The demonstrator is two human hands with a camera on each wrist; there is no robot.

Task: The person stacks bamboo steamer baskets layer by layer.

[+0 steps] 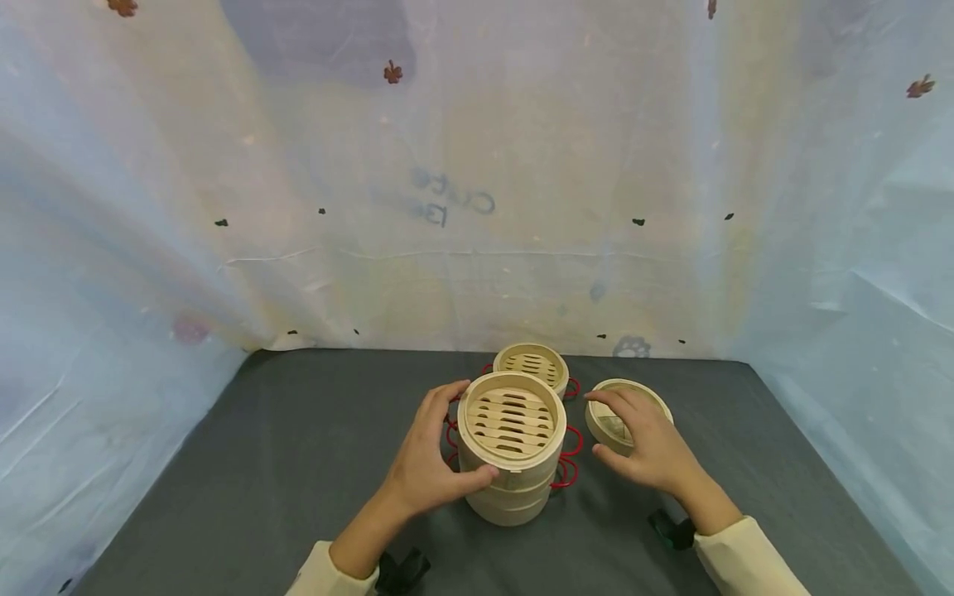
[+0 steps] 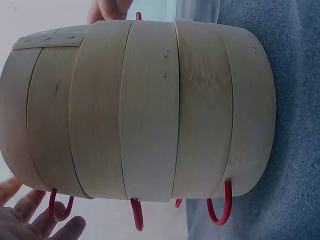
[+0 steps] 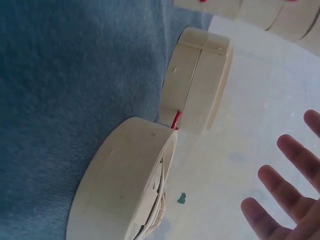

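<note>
A tall stack of round bamboo steamer baskets (image 1: 513,488) with red handles stands in front of me, its slatted top tier facing up. My left hand (image 1: 421,463) grips the upper left of this stack, thumb across the front rim and fingers around the far left side. In the left wrist view the stack's banded wall (image 2: 150,110) fills the frame. To the right, my right hand (image 1: 656,443) hovers with spread fingers above a round bamboo steamer lid (image 1: 596,418), partly hiding it. The right wrist view shows the hand's fingers (image 3: 282,187) apart from the lid (image 3: 117,180).
Behind the stack sits another slatted steamer basket (image 1: 532,362) with red handles, partly hidden. A dark grey cloth (image 1: 335,439) covers the table. Pale plastic sheeting (image 1: 522,165) hangs around the back and sides.
</note>
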